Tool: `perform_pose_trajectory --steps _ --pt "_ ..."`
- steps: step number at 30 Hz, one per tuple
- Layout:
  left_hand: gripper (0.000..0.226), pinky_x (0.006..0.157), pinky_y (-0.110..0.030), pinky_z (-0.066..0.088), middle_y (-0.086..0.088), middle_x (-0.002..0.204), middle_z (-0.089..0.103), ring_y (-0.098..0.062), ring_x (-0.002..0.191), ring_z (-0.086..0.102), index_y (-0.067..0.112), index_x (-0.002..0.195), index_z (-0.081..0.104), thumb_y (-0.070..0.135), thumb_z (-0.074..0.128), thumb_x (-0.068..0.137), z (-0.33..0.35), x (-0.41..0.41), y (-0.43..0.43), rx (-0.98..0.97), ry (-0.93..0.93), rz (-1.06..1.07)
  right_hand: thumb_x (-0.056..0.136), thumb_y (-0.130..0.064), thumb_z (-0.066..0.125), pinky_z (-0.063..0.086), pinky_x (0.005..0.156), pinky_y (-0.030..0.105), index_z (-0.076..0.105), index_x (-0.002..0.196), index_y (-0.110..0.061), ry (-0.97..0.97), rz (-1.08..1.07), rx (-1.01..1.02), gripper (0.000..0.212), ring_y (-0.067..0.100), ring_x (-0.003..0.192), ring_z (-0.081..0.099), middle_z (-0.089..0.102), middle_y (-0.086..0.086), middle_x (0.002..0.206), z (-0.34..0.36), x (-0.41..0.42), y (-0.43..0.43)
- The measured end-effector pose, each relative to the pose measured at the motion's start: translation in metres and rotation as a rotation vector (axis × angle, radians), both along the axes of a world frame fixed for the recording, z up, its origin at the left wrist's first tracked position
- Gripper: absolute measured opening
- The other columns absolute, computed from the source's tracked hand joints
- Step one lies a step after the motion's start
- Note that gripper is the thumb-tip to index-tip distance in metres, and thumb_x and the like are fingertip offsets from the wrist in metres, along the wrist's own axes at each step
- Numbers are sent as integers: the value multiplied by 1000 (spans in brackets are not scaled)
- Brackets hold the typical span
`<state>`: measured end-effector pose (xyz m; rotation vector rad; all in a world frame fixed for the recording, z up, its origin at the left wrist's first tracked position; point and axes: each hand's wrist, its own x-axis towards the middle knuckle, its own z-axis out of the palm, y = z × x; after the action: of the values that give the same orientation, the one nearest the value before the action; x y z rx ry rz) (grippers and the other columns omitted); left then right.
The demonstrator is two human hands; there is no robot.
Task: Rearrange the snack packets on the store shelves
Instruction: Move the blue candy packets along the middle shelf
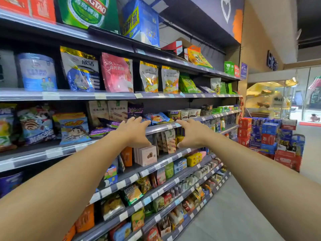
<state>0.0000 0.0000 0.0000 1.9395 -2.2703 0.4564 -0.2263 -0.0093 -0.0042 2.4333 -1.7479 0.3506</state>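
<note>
Two hands, left hand (pixel 137 131) and right hand (pixel 189 134), both empty with fingers spread, hovered at the middle shelf (pixel 161 127) beside blue snack packets (pixel 156 117) lying flat there; the green carton (pixel 86 13) on top read "NGTAO".

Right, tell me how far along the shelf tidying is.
Done, seemingly: the pouches on the upper shelf stand upright. In hand: nothing; left hand and right hand reach open toward the blue packets. Left: those and the purple packets lie toppled.

Leftmost snack packet (pixel 6 126) partly beyond left edge
</note>
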Motion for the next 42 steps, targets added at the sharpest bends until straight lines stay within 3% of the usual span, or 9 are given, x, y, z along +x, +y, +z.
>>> perform_pose_trajectory --steps 12,15,24,31,37,42 --pt "97 118 -56 13 -8 163 5 -33 149 3 27 154 2 58 58 82 -24 1 -194 77 25 72 77 -52 64 30 114 50 4 154 -32 50 11 -72 99 34 146 19 8 10 162 -16 0 -198" --pt "96 118 -55 14 -7 163 4 -33 149 4 29 154 2 59 57 82 -25 -4 -233 82 28 90 75 -53 63 34 111 50 7 153 -35 -25 32 -67 98 33 145 22 10 8 162 -24 -12 -241" --pt "99 117 -56 16 -12 162 2 -33 149 1 29 154 -1 60 57 80 -60 -26 -336 182 11 253 77 -50 60 26 116 50 8 154 -33 -61 114 12 94 31 147 18 9 9 162 -61 -32 -376" --pt "92 118 -54 9 -11 163 -1 -32 149 -3 29 154 0 55 55 85 -65 -59 -408 221 80 398 82 -53 58 21 118 48 5 154 -32 -1 232 29 92 32 148 14 6 10 163 -65 -51 -483" --pt "91 118 -53 15 -11 162 4 -32 149 1 26 154 4 54 56 85 -68 -78 -458 243 186 479 86 -51 57 16 119 51 4 155 -31 12 352 99 88 34 148 13 5 10 163 -72 -45 -545" --pt "88 118 -53 16 -11 162 8 -33 149 6 25 155 6 53 54 87 -75 -81 -482 260 162 528 85 -53 57 21 118 50 8 154 -32 -31 399 136 88 32 147 16 10 8 163 -85 -38 -581"
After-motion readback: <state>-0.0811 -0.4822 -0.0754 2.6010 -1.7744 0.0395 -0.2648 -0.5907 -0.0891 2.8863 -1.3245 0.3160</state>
